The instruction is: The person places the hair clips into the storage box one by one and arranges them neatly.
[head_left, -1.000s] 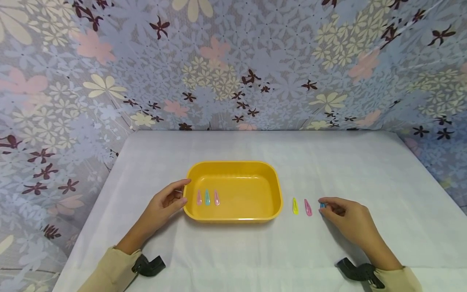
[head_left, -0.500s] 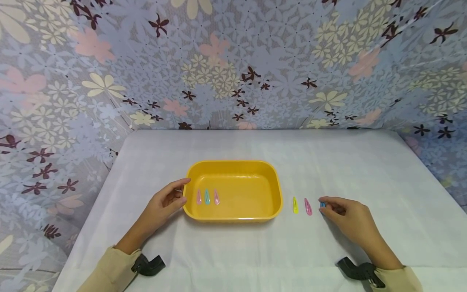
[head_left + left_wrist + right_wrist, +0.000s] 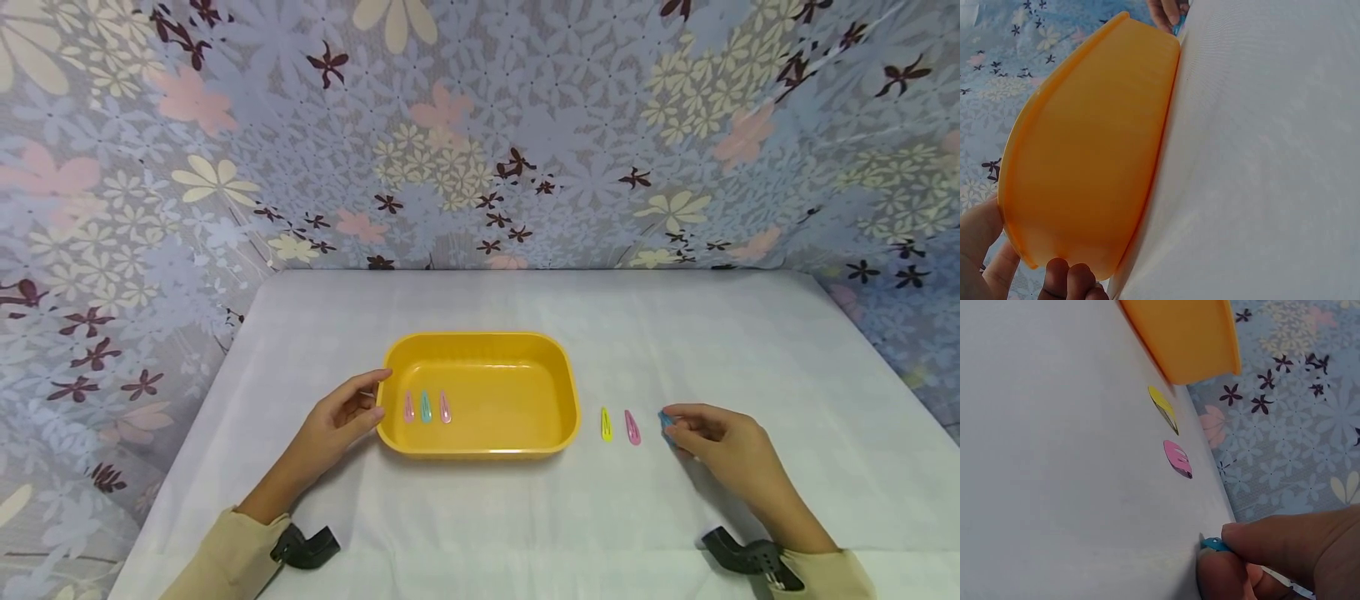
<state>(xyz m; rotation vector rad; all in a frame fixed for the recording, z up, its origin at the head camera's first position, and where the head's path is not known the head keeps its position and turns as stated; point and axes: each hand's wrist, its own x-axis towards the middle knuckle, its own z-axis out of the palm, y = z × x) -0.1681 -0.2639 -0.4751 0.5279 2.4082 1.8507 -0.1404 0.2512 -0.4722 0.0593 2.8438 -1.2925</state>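
**Blue hair clip [image 3: 666, 422] pinched at right of yellow tray [image 3: 513, 412]**

The blue hair clip is held between the thumb and fingertips of the right hand [image 3: 726, 446], well apart from the tray's right wall; whether the clip is raised or touches the white cloth [image 3: 495, 529] cannot be told. The tray's left end is gripped by the left hand [image 3: 339, 423], one fingertip laid over the rim, the thumb set against the outer wall.

Between tray and right hand, a yellow clip [image 3: 606, 423] and a pink clip [image 3: 633, 427] are lined up on the cloth, the yellow one nearer the tray's edge. Inside, three clips are ranged side by side near the left wall: a pale pink clip [image 3: 408, 407], a turquoise clip [image 3: 425, 407] and a second pink clip [image 3: 446, 407]. Open floor is left from there to the right wall. Behind the tray, a broad strip of cloth is bounded by floral fabric [image 3: 465, 125]; in front, more cloth is spread between the forearms.
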